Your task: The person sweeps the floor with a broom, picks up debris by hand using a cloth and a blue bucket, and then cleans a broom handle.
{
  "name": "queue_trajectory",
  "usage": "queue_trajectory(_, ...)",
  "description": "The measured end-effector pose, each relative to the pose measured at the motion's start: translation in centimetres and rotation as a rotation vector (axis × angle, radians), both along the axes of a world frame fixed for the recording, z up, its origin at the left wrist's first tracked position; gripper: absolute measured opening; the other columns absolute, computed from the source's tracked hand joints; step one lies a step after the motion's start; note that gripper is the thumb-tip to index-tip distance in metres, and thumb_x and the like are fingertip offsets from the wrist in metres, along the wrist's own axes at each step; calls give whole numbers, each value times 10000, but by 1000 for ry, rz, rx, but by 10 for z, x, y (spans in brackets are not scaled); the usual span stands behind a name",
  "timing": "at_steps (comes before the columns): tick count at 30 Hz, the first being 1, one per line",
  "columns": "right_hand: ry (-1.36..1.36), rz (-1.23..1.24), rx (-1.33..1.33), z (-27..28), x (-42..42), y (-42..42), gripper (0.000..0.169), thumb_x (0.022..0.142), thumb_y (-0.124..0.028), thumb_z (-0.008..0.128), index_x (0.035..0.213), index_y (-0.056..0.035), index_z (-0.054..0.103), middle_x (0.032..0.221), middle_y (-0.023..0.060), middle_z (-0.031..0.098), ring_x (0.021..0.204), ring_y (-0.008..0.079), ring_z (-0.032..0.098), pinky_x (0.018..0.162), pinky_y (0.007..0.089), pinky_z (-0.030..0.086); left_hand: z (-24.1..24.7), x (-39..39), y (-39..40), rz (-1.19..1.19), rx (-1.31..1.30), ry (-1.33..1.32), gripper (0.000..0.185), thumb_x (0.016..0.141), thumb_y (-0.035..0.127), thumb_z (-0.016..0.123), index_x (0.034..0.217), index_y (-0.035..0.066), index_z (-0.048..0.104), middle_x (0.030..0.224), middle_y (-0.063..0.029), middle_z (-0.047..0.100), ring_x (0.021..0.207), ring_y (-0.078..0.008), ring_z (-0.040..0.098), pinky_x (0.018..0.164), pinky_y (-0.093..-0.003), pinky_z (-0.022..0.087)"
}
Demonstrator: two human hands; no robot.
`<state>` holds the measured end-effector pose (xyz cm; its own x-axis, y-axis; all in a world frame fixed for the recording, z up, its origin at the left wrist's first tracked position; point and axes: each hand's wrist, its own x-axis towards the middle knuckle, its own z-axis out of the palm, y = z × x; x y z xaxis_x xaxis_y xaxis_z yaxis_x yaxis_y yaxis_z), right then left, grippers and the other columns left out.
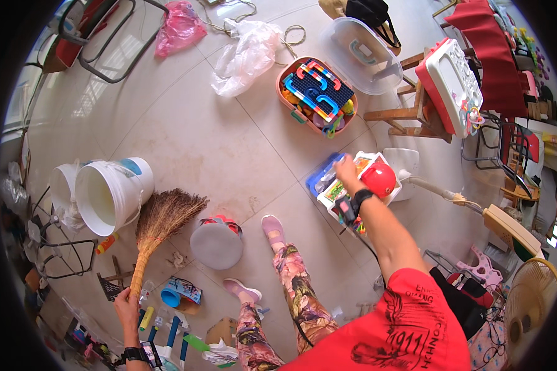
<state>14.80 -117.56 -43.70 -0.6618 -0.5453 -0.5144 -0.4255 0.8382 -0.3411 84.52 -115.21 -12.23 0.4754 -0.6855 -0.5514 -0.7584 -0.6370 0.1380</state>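
Observation:
My left hand (127, 303) is closed around the bound handle of a straw broom (165, 218), whose bristles fan out near a white plastic bucket (113, 195). At the right, my right hand (346, 170) is at the blue bin (327, 176) beside a white plastic toy basket (366, 160); its fingers are blurred, so I cannot tell whether they grip anything. A red ball-like toy (379, 179) sits on the basket. Farther off, an open pink tub (285, 99) holds toys and a dark building-block board (320, 90).
A round grey-topped stool (216, 245) stands before my feet. White (246, 58) and pink (181, 28) plastic bags lie on the tiled floor. A clear lid (362, 55), a wooden stool (420, 111) and a standing fan (531, 301) are at the right; bottles and boxes lie lower left.

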Motion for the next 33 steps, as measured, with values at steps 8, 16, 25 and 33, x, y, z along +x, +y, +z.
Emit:
queue_trajectory(8, -532, 33, 148, 43, 127, 122, 477, 796, -186, 625, 1210, 29, 529, 960, 207, 657, 740, 251, 664, 648, 355, 536, -7, 22, 16, 1, -76, 42, 308, 780, 104, 605, 1031, -70, 647, 798, -147, 661, 551, -184, 615, 514, -297, 489)
queue_trajectory(16, -607, 181, 332, 77, 182, 188, 399, 807, -143, 605, 1158, 42, 569, 866, 160, 673, 709, 205, 660, 605, 323, 543, -18, 58, 68, -83, -170, 47, 292, 751, 134, 617, 990, -26, 663, 844, -206, 647, 782, -336, 639, 722, -390, 497)
queue_trajectory(25, -654, 390, 344, 128, 267, 157, 351, 861, -116, 582, 1161, 63, 539, 932, 121, 646, 791, 188, 646, 661, 308, 546, -36, 101, 145, -71, -341, 105, 376, 749, 140, 634, 1102, 12, 620, 927, -192, 630, 865, -357, 612, 803, -408, 482)
queue_trajectory(33, -457, 942, 248, 26, 388, 125, 496, 780, -178, 671, 1195, 50, 524, 988, 195, 653, 836, 236, 650, 685, 342, 538, -113, 120, 274, 455, -17, 510, 780, 739, 230, 729, 1376, -22, 356, 981, -179, 644, 823, -254, 653, 720, -361, 516)
